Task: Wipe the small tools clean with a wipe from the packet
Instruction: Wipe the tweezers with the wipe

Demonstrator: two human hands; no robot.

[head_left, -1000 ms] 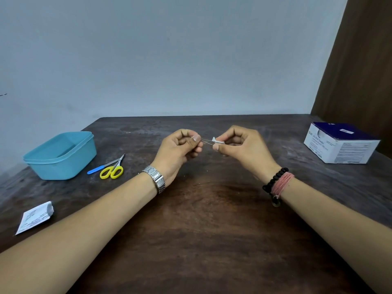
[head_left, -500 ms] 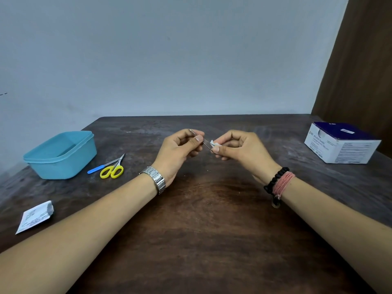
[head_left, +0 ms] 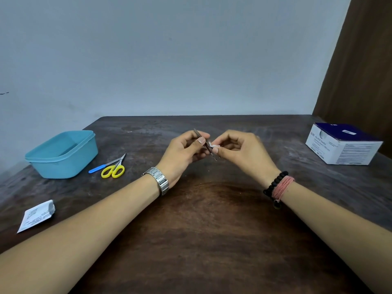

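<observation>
My left hand (head_left: 184, 152) pinches thin metal tweezers (head_left: 200, 137) above the middle of the table, their tips slanting down to the right. My right hand (head_left: 241, 152) pinches a small white wipe (head_left: 213, 144) folded around the tweezers near the tips. Yellow-handled scissors (head_left: 113, 169) and a blue-handled tool (head_left: 98, 168) lie side by side on the table to the left. A torn white wipe packet (head_left: 36, 217) lies at the near left.
A light blue plastic tub (head_left: 61, 155) stands at the left, close to the scissors. A white and dark blue box of swabs (head_left: 343, 145) sits at the right edge. The dark wooden table (head_left: 201, 230) ends at a pale wall behind.
The tweezers have turned from lying level between my hands to slanting steeply, tips down. The wipe has slid along them and my hands have drawn closer together.
</observation>
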